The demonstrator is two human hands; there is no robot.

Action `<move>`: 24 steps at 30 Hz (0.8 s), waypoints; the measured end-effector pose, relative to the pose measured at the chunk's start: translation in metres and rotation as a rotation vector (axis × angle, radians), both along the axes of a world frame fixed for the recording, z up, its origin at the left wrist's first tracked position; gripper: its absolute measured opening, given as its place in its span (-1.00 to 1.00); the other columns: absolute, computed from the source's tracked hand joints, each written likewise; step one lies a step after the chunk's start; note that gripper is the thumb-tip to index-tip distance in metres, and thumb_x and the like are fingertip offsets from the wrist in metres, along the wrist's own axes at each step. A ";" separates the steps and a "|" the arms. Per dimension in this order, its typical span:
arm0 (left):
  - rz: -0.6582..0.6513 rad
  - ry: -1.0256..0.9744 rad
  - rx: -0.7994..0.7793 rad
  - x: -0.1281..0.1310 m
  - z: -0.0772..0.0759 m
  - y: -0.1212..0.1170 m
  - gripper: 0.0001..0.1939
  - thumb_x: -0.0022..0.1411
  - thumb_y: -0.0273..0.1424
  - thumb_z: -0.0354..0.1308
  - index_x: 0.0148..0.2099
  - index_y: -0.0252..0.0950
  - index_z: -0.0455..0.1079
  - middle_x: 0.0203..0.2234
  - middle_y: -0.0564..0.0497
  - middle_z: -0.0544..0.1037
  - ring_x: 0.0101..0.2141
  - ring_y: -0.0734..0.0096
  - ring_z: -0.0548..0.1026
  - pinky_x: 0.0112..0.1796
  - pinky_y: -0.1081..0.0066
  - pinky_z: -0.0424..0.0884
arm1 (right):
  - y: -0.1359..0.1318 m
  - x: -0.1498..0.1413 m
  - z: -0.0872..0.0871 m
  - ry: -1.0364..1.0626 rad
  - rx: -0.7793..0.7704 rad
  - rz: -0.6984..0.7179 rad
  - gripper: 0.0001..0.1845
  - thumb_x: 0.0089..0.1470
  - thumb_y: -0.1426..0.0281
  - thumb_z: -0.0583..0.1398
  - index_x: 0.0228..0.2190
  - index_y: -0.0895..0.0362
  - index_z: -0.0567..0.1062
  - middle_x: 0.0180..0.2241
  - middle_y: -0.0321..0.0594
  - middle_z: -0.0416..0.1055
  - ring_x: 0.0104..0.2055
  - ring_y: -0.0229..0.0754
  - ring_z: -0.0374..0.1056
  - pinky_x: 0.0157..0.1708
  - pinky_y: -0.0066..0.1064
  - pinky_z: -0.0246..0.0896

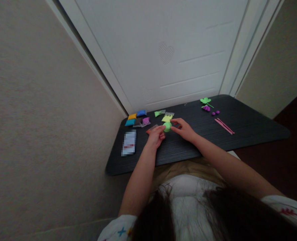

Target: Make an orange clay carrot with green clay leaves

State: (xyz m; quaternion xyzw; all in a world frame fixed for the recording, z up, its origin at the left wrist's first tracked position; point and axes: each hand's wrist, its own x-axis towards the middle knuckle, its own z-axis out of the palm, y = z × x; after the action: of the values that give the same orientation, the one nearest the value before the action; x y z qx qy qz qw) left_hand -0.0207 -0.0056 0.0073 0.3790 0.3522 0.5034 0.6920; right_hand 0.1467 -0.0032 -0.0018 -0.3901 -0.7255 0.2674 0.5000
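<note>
A flattened, rounded piece of light green modelling clay (167,126) is held up above the dark table. My left hand (157,135) pinches its left edge, thumb on top and the other fingers curled beneath. On the opposite side, my right hand (185,130) has thumb and index finger at the clay's right edge, fingers bent. Just behind the clay lies a clear bag of yellow clay (167,117). A packet of orange-red clay (152,129) is partly hidden behind my left hand.
Packets of blue (141,112), orange (132,116), teal (130,122), purple (145,121) and green clay (159,113) lie at the back left. A phone (128,143) rests near the left edge. Rightward are a green clay leaf shape (205,100), purple balls (206,108) and pink tools (224,126).
</note>
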 end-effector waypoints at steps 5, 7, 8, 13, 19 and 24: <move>-0.050 -0.116 -0.011 0.000 0.004 -0.004 -0.75 -0.11 -0.40 0.24 -0.48 -0.33 0.19 -0.75 0.24 0.01 -0.74 0.75 0.02 -0.72 0.64 -0.11 | 0.005 0.002 -0.001 0.304 -0.380 0.113 -0.63 -0.08 0.24 0.15 -0.19 0.09 0.37 -0.25 -0.20 0.35 -0.27 -0.24 0.27 -0.36 -0.40 0.17; -0.069 -0.156 -0.040 0.001 0.006 -0.006 -0.74 -0.11 -0.40 0.23 -0.49 -0.32 0.16 -0.75 0.24 0.00 -0.74 0.74 0.03 -0.71 0.64 -0.09 | 0.005 0.003 -0.001 0.394 -0.518 0.205 -0.69 -0.10 0.24 0.17 -0.27 0.11 0.42 -0.32 -0.23 0.37 -0.32 -0.28 0.27 -0.39 -0.44 0.15; -0.079 -0.172 -0.054 0.001 0.007 -0.006 -0.74 -0.10 -0.40 0.23 -0.50 -0.32 0.15 -0.75 0.24 -0.01 -0.74 0.74 0.03 -0.71 0.64 -0.09 | 0.005 0.003 0.000 0.429 -0.560 0.235 -0.72 -0.12 0.25 0.19 -0.32 0.12 0.43 -0.36 -0.25 0.37 -0.35 -0.30 0.27 -0.40 -0.46 0.13; -0.143 -0.182 -0.106 0.001 0.007 -0.008 -0.74 -0.08 -0.42 0.21 -0.51 -0.32 0.12 -0.75 0.23 -0.01 -0.73 0.72 0.05 -0.71 0.62 -0.07 | 0.002 0.005 0.004 0.592 -0.688 0.312 -0.80 -0.21 0.31 0.26 -0.46 0.15 0.44 -0.53 -0.34 0.34 -0.46 -0.38 0.23 -0.46 -0.52 0.08; -0.160 -0.174 -0.078 0.001 0.007 -0.009 -0.74 -0.07 -0.42 0.21 -0.51 -0.31 0.12 -0.74 0.23 -0.02 -0.72 0.71 0.05 -0.70 0.62 -0.06 | 0.000 0.007 0.007 0.686 -0.785 0.407 -0.80 -0.22 0.34 0.27 -0.46 0.16 0.43 -0.58 -0.36 0.31 -0.53 -0.40 0.21 -0.50 -0.51 0.07; -0.131 -0.155 -0.082 0.002 0.008 -0.010 -0.74 -0.09 -0.42 0.22 -0.51 -0.32 0.13 -0.74 0.23 0.00 -0.72 0.72 0.05 -0.69 0.62 -0.05 | 0.000 0.007 0.005 0.651 -0.784 0.408 -0.78 -0.25 0.35 0.29 -0.47 0.17 0.43 -0.59 -0.36 0.31 -0.55 -0.40 0.19 -0.50 -0.50 0.07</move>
State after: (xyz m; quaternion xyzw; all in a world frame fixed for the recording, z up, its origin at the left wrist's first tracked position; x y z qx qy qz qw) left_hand -0.0190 -0.0159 0.0158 0.3325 0.2924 0.4702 0.7634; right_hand 0.1537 -0.0028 0.0037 -0.2956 -0.4403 0.7162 0.4537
